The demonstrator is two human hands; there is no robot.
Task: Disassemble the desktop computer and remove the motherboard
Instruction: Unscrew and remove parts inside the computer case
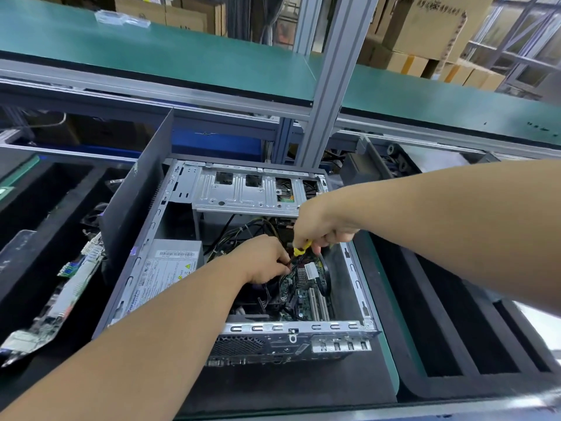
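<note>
Two bare forearms reaching into an open desktop case (170,238) lying on its side, seen from the head camera. Left hand (264,259) entering from seven o'clock, forearm running diagonally up from the lower left corner, wrist bent down into the case, knuckles up. Fingers curled and pinching a black cable (288,264) just above the board. Right hand (321,226) coming in from three o'clock, forearm nearly level across the right half, wrist dropped, fingers curled around a yellow-handled tool (302,248) pointing down toward the same spot; tip hidden among the wires. Both hands close together, nearly touching, at the middle of the case.

Motherboard (300,287) seated on the case floor, at five o'clock from the hands, green with white slots toward the near edge. Power supply (168,268) with a white label at nine o'clock from the left hand. Silver drive cage (243,189) at twelve o'clock, spanning the far end. Tangle of black wires (243,235) between cage and hands.

Grey side panel (136,189) standing upright against the case's left wall. Loose circuit board (60,296) lying at nine o'clock on black foam (30,208). Green shelf (182,53) overhead, cardboard boxes (425,28) beyond at one o'clock.
</note>
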